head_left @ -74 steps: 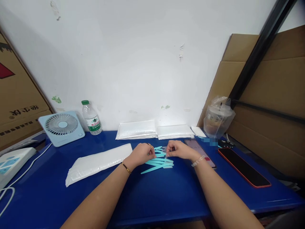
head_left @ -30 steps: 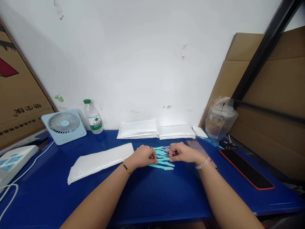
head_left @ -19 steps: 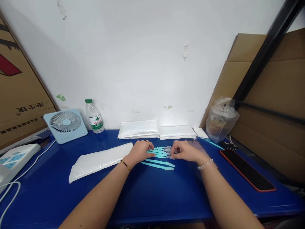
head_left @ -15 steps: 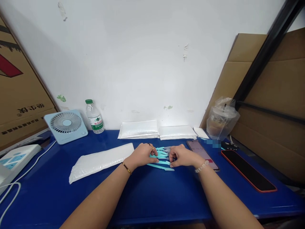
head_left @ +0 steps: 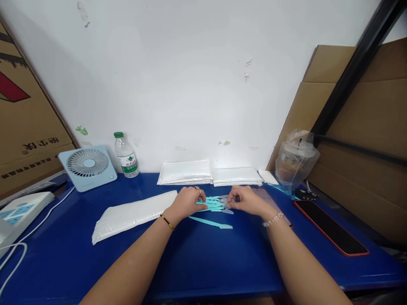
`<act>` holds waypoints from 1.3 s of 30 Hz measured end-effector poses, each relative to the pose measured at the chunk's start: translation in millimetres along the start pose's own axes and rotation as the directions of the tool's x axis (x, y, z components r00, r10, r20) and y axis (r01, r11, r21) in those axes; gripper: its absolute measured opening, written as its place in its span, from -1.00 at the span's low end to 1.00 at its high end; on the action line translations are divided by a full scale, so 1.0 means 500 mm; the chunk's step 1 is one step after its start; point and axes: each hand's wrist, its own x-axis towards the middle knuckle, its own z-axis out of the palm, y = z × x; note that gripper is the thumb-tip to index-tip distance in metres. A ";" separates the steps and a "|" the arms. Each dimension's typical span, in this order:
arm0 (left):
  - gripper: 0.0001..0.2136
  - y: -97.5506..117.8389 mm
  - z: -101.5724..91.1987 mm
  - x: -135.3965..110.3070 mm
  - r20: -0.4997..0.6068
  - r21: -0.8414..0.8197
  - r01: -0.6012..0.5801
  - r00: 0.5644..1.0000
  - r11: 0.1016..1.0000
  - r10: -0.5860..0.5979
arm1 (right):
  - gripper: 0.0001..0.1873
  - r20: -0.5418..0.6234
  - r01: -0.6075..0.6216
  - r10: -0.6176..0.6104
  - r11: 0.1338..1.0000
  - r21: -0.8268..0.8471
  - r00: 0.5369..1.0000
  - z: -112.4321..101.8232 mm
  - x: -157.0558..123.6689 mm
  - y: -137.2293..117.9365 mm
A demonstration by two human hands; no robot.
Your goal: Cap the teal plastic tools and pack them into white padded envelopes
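My left hand and my right hand meet over a small bunch of thin teal plastic sticks on the blue table. Both hands pinch the bunch from either end, the left at its handle end and the right at its clear-capped tips. One teal stick lies alone on the table just in front of the bunch. A gold bracelet is on my left wrist and a bead bracelet on my right.
A white padded mailer lies to the left, with more stacked mailers at the wall. A small fan, water bottle, bagged drink cup, two phones and cardboard boxes surround the spot.
Over the last seconds the scattered teal sticks have been drawn into one bunch between my hands; one stick stays apart in front. My hands shifted slightly away from me.
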 end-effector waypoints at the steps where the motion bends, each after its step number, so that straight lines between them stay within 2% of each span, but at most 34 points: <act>1: -0.77 0.006 0.002 -0.004 0.037 -0.022 -0.041 0.998 0.999 0.042 | -0.83 0.051 0.037 -0.038 0.999 0.009 0.998 0.001 -0.004 -0.005; 5: -0.76 0.030 0.016 -0.015 0.180 -0.019 -0.171 0.969 0.985 0.171 | -0.77 0.294 0.159 -0.152 0.987 0.003 0.944 0.015 -0.014 -0.029; 8: -0.86 0.038 0.025 -0.017 0.201 0.025 -0.190 0.963 0.981 0.181 | -0.80 0.349 0.161 -0.144 0.987 -0.022 0.926 0.028 -0.013 -0.038; 11: -0.89 0.037 0.018 -0.018 0.134 0.023 -0.147 0.981 0.989 0.143 | -0.84 0.255 0.138 -0.138 0.990 0.017 0.957 0.027 -0.010 -0.034; 14: -0.92 0.024 -0.001 -0.021 0.048 -0.030 -0.055 0.997 0.998 0.057 | -0.84 0.109 0.120 -0.137 0.982 0.144 0.985 0.016 -0.008 -0.019; 17: -0.89 0.000 -0.017 -0.024 0.016 -0.150 0.074 0.997 0.986 -0.072 | -0.82 -0.004 0.044 -0.045 0.954 0.296 0.999 0.005 -0.005 0.000; 19: -0.85 -0.016 -0.020 -0.024 0.024 -0.326 0.152 0.988 0.933 -0.153 | -0.79 -0.073 0.016 0.017 0.901 0.433 0.997 0.003 -0.001 0.009; 21: -0.81 -0.028 -0.018 -0.021 0.055 -0.511 0.185 0.982 0.839 -0.182 | -0.76 -0.160 0.056 0.041 0.828 0.557 0.986 0.003 0.004 0.010; 24: -0.77 -0.030 -0.016 -0.015 0.069 -0.617 0.192 0.979 0.764 -0.190 | -0.71 -0.264 0.105 0.090 0.760 0.641 0.960 0.010 0.011 0.003; 28: -0.72 -0.021 -0.018 -0.012 -0.031 -0.582 0.154 0.977 0.799 -0.211 | -0.66 -0.272 0.049 0.209 0.702 0.710 0.939 0.028 0.020 -0.005; 32: -0.54 -0.027 -0.013 -0.008 -0.088 -0.505 0.141 0.973 0.852 -0.213 | -0.58 -0.187 0.016 0.275 0.524 0.851 0.943 0.042 0.028 -0.005; 34: -0.54 -0.035 -0.006 -0.005 -0.127 -0.429 0.125 0.972 0.894 -0.197 | -0.59 -0.160 0.012 0.289 0.455 0.890 0.944 0.044 0.030 -0.005; 39: -0.63 -0.041 0.005 0.000 -0.225 -0.272 0.068 0.965 0.960 -0.132 | -0.65 -0.226 0.082 0.282 0.442 0.893 0.932 0.052 0.033 -0.005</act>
